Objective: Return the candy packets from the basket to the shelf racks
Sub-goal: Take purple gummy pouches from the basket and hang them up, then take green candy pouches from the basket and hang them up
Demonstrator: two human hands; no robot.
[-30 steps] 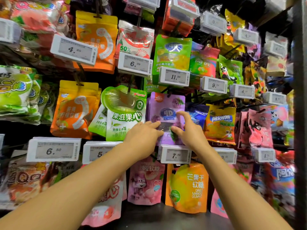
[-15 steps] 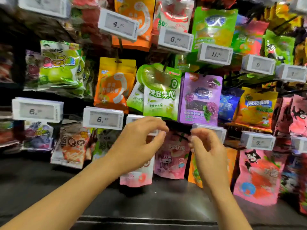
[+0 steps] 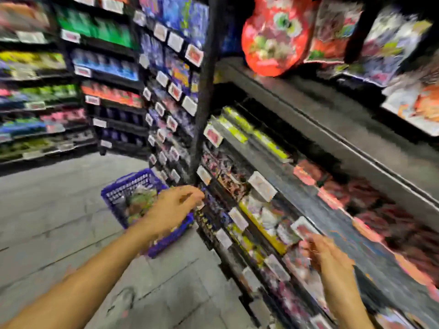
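Observation:
The frame is heavily blurred. A blue plastic basket [image 3: 123, 193] stands on the grey floor beside the foot of the shelf unit, with green and brown candy packets [image 3: 140, 203] inside. My left hand [image 3: 173, 210] hangs over the basket's right side, fingers loosely curled and holding nothing. My right hand [image 3: 325, 255] is lower right, in front of the lower shelves, fingers relaxed and holding nothing. Candy packets [image 3: 273, 36] hang on the racks at the upper right.
A black upright post [image 3: 204, 91] divides two shelf bays. Lower shelves [image 3: 261, 222] with white price tags run along the right. More stocked shelves [image 3: 71, 91] line the far left. Grey tiled floor [image 3: 59, 222] fills the lower left.
The view has swung down and left from the hanging racks to the floor and basket. Both hands let go of the purple packet, dropped away from the rack, and my left hand now hangs over the basket.

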